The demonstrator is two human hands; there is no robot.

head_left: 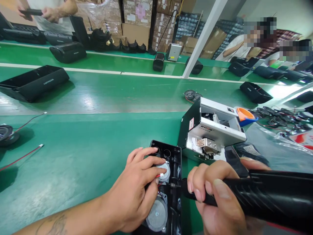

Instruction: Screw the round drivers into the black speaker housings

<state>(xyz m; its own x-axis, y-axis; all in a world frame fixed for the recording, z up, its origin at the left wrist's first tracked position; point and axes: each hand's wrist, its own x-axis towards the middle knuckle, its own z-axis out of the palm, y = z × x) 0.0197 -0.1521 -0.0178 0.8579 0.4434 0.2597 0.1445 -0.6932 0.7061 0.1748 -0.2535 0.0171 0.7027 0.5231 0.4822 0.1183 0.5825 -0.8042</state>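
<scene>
My left hand [137, 186] rests on a black speaker panel [171, 153] lying on the green belt, its fingers pressing down around a small silver speaker driver [165, 171] with red wires. A larger round driver [157, 213] sits lower in the same panel. My right hand [215, 195] is wrapped round a black electric screwdriver [269, 195], whose metal bit [174, 185] points left at the panel beside the small driver.
A white screw feeder box [215, 127] stands just behind the panel, with an orange-rimmed cup [244, 115] next to it. Black speaker housings [34, 81] lie along the belts. Loose drivers with red wires [7, 133] lie at left. Other people work at the back.
</scene>
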